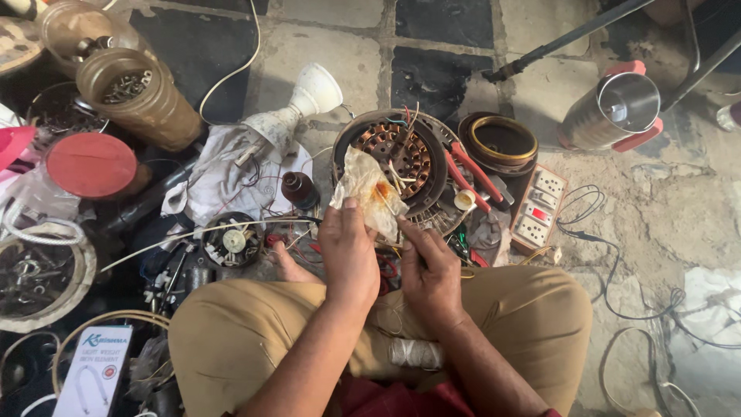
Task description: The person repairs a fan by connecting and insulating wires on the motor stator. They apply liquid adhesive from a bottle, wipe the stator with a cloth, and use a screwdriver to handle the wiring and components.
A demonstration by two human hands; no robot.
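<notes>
The left hand (349, 251) pinches the lower edge of a crumpled, translucent paper (369, 189) stained orange in the middle. Just right of that grip, the right hand (429, 270) pinches the paper's bottom corner. Beyond both lies a copper-wound stator (401, 154), red-handled pliers (472, 174) beside it.

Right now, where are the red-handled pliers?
In the head view, the red-handled pliers lie right of centre, on the rim of the copper-wound fan stator, left of the white switch board.

Seated on stone floor, holding a stained scrap of paper (370, 189) at frame centre: left hand (349, 251) pinching its lower edge, right hand (429, 272) just beside. Behind, a round motor winding (397, 154); red pliers (469, 174) to its right; plastic jars (139, 96) upper left.
</notes>
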